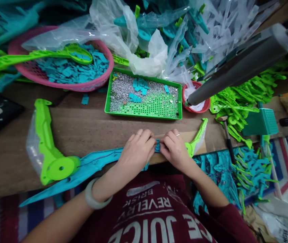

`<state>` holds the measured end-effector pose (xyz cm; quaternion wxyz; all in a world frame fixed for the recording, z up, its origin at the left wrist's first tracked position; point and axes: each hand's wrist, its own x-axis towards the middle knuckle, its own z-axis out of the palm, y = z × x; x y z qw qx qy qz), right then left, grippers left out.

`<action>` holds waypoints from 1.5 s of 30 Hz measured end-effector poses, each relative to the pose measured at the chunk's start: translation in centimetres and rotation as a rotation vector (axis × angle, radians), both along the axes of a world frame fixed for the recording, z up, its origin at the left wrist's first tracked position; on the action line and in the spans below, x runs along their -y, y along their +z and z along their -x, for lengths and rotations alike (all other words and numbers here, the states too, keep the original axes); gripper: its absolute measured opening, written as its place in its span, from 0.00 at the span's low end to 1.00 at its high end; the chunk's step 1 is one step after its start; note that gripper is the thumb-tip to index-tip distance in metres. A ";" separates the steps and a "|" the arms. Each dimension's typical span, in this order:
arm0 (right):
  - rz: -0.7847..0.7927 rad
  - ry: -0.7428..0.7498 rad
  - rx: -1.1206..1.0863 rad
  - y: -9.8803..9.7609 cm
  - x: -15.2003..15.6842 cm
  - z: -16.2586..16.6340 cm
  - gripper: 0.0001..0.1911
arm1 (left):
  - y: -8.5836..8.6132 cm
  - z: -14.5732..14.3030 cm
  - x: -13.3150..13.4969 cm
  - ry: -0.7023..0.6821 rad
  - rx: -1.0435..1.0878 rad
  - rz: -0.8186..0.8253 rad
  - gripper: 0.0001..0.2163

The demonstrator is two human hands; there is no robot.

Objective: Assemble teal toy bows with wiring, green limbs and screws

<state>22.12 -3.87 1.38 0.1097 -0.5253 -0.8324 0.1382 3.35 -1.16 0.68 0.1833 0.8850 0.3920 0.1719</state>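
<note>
A long blue plastic toy piece (pixel 100 158) lies along the front edge of the table, its pointed end toward the left. Bright green arms with clear edging sit at both ends: a larger left arm (pixel 60 167) and a smaller right arm (pixel 197 140). My left hand (pixel 138 148) has its fingers closed on the middle of the blue piece. Close beside it, my right hand (pixel 174 148) pinches the same middle section. Between the fingertips a short blue stretch shows; any small part within the fingers is hidden.
Behind my hands stands a green tray (pixel 144 116) of screws and small blue tabs. A pink basket (pixel 108 60) of blue pieces is at the back left. A grey tool (pixel 240 64) slants above a red basket (pixel 208 105). A hammer (pixel 228 138) lies right, near green parts (pixel 245 98).
</note>
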 end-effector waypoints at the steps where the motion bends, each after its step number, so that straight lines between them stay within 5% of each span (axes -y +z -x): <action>1: 0.001 -0.002 0.013 0.1 0.1 0.1 0.14 | 0.0 -0.1 0.1 0.008 -0.006 -0.013 0.08; 13: 0.214 -0.040 -0.160 3.7 0.6 -4.5 0.14 | 0.3 0.4 -0.1 -0.087 -0.021 -0.095 0.06; 22: 0.167 -0.066 0.163 4.1 2.2 -4.2 0.14 | 0.3 -0.1 -0.2 -0.186 -0.027 -0.124 0.11; 30: 0.211 -0.146 -0.012 3.5 1.1 -2.6 0.12 | 0.2 -0.1 -0.6 -0.303 -0.060 -0.257 0.12; 38: 0.141 0.036 0.080 2.2 1.2 -2.7 0.11 | 0.0 0.1 -0.8 -0.372 -0.003 -0.369 0.12; 45: 0.077 -0.047 0.161 2.1 2.1 -2.8 0.09 | 0.3 0.0 -0.9 -0.426 -0.003 -0.339 0.13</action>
